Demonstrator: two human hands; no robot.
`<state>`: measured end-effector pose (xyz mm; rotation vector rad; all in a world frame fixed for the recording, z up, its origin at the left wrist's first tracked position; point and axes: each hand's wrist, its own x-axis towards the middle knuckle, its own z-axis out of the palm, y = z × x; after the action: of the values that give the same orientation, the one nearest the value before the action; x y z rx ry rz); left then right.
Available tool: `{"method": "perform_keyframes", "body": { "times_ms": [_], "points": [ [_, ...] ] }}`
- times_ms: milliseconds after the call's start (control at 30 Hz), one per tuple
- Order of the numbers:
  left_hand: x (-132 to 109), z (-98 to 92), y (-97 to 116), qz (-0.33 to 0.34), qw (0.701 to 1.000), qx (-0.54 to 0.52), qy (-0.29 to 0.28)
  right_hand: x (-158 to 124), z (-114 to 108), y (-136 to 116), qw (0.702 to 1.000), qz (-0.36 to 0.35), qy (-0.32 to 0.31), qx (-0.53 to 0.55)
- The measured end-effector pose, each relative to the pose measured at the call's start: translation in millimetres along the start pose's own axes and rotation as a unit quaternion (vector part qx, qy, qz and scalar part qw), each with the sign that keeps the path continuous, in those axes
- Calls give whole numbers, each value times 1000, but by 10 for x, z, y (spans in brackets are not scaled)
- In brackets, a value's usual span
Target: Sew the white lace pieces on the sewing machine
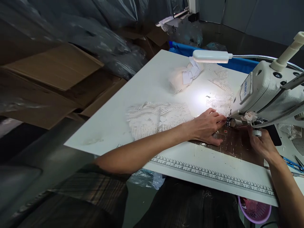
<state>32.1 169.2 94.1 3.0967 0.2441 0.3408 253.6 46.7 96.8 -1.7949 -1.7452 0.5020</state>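
Just left of the white metal JUKI sewing machine [268, 84], the left hand [209, 127] lies loosely spread against a white openwork lace strip [221, 100]; beneath it, I cannot tell whether the right hand [262, 142] grips anything. Farther left lies ruffled cream lace fabric [159, 117]; how much stitching remains is unclear

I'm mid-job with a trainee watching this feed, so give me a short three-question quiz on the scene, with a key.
1. What marking runs along the near edge of the white tabletop?
2. True or false: the ruffled white lace in mid-picture is draped over the lamp.
3. Which is the left hand nearest to? A) the cardboard; B) the sewing machine; C) the purple basket.

Key:
1. A ruler scale with numbers.
2. False; it lies on the tabletop.
3. B
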Motion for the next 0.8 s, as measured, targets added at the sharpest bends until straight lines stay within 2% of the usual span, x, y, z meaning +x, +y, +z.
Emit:
{"method": "perform_keyframes", "body": {
  "times_ms": [100, 233, 433, 600, 700, 800],
  "points": [
    [-4, 3, 2, -2, 1000, 6, -2, 16, 75, -16, 999, 29, 21, 32],
    [-12, 5, 9, -12, 1000, 5, -8, -55, 154, -93, 999, 23, 22, 28],
    [-36, 49, 6, -26, 1000, -11, 10, -122, 301, -44, 996, -29, 62, -58],
    [-38, 82, 14, -29, 1000, 0, 4, -132, 333, -31, 991, -83, 69, -80],
    [-13, 32, 30, -39, 999, 25, -20, -162, 363, -25, 986, -106, 81, -104],
    [63, -102, 6, -48, 995, 46, -70, -188, 428, 16, 978, -129, 93, -134]
  ]
}}
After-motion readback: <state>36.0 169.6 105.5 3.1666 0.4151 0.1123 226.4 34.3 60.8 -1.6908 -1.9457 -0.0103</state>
